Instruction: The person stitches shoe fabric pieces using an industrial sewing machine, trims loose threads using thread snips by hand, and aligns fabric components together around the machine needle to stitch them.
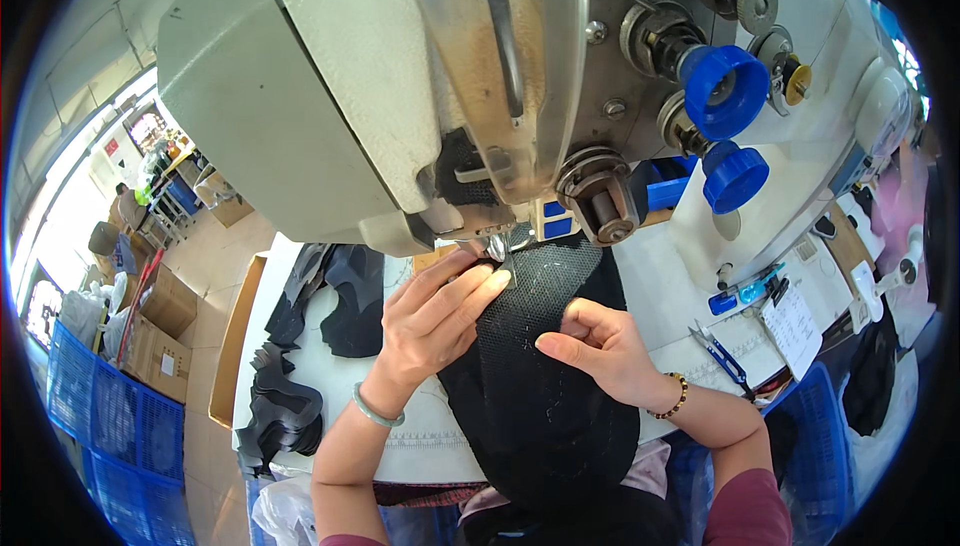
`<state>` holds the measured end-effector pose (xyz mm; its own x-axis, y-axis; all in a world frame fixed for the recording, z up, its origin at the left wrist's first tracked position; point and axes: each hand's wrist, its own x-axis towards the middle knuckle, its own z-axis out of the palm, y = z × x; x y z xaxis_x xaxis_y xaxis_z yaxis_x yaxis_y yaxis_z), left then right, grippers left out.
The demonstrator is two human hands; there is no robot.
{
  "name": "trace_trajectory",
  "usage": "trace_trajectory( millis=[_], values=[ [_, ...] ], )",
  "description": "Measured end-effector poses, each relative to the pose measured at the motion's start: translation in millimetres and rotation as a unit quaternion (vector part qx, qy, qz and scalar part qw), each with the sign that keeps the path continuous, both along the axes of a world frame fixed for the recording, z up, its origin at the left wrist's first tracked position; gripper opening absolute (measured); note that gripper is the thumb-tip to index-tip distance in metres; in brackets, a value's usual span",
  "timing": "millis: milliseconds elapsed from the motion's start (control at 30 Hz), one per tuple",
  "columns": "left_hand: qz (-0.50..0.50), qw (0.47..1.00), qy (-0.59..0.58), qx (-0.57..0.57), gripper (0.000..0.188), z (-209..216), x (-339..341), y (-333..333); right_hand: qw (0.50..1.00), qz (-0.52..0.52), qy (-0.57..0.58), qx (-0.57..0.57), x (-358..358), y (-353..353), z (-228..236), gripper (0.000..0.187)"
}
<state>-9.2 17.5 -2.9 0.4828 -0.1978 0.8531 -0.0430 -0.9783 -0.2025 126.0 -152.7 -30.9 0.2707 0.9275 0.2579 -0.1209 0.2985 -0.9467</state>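
A black mesh fabric piece [535,386] with pale stitch marks lies under the sewing machine [330,76] and drapes over the table's near edge. At the metal presser foot [497,246], my left hand [430,316] has its fingers bent and drawn together over the fabric's left edge. Its thumb is mostly hidden, and anything in its fingertips is too small to make out. Over the right part of the fabric hovers my right hand [605,351]. Its fingers are curled, the thumb stands apart from them, and nothing shows between.
Stacked black cut pieces [285,401] and flat dark pieces [355,301] lie left on the white table [415,421]. Thread snips [722,356], a blue pen-like tool [745,293] and a written note [792,331] lie right. Blue crates [115,396] and cardboard boxes [160,346] stand on the floor.
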Motion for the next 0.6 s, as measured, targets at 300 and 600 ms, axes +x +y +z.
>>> trace_trajectory(
  millis=[300, 600],
  values=[
    [0.009, 0.999, 0.043, -0.026, 0.050, 2, 4, 4, 1.000, -0.002, 0.006, 0.023, 6, 0, 9, 0.010],
    [0.011, 0.992, 0.091, -0.084, 0.074, -4, -6, 1, 0.923, -0.330, -0.193, 0.031, 41, 10, 10, 0.020]
  ],
)
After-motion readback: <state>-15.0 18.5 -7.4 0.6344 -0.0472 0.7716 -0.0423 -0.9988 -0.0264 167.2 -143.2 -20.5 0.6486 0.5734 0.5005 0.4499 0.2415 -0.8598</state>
